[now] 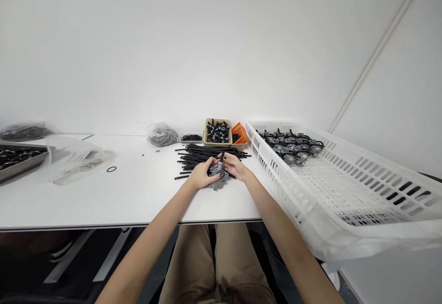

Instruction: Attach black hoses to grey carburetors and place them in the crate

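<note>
A grey metal part (221,174) with a round opening is held just above the white table, near its front edge. My left hand (202,174) is closed round its left side, thumb across the front. At its top, the fingers of my right hand (235,165) pinch a short black piece (222,157) that stands up from the metal. Right behind the hands lies a pile of thin black tubes (196,155), laid roughly side by side.
On the right stands a large white crate (279,180) with similar metal parts (290,145). Behind the tubes are a beige bin (206,138), an orange basket (242,134) and a bagged heap (163,135). Leftward lie a black ring (111,169), a plastic bag (74,157) and a metal tray (24,168).
</note>
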A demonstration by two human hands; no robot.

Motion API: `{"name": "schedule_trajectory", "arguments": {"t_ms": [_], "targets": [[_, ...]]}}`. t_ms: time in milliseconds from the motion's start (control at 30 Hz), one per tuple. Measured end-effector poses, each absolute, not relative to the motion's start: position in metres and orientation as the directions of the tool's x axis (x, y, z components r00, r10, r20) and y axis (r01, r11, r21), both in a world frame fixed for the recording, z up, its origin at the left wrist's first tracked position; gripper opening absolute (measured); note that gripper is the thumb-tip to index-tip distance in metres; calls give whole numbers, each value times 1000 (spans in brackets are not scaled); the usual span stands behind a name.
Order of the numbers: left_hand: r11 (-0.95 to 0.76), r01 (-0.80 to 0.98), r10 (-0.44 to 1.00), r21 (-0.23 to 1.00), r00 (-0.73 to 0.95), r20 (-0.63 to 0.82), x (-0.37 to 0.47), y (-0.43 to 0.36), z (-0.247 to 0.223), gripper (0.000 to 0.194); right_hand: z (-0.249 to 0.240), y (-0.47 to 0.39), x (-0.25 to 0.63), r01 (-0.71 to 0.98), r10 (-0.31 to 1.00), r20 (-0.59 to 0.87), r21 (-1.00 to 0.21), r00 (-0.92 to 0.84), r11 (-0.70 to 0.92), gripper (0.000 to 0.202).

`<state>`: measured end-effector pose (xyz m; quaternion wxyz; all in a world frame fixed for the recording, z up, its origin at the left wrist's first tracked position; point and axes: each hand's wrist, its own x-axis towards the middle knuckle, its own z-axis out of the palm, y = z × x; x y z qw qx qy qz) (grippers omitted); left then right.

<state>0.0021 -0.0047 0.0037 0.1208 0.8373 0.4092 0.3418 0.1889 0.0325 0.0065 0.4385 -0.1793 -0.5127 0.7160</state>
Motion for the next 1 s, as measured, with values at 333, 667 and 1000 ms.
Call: {"name": "schedule_trajectory", "arguments": {"t_ms": [333, 667, 1000], "targets": [[-620, 598, 782, 508, 422, 458, 4, -7, 7, 39, 7, 31, 192, -486, 814, 176, -862, -553, -144, 44], [-622, 596, 781, 508, 420, 462, 3, -6, 5, 47, 8, 29, 190, -430, 795, 197, -899, -574, -87, 55], [-609, 597, 792, 522, 419, 444, 3, -6, 6, 41, 5, 31, 192, -473, 793, 187, -870, -580, -141, 46]]}}
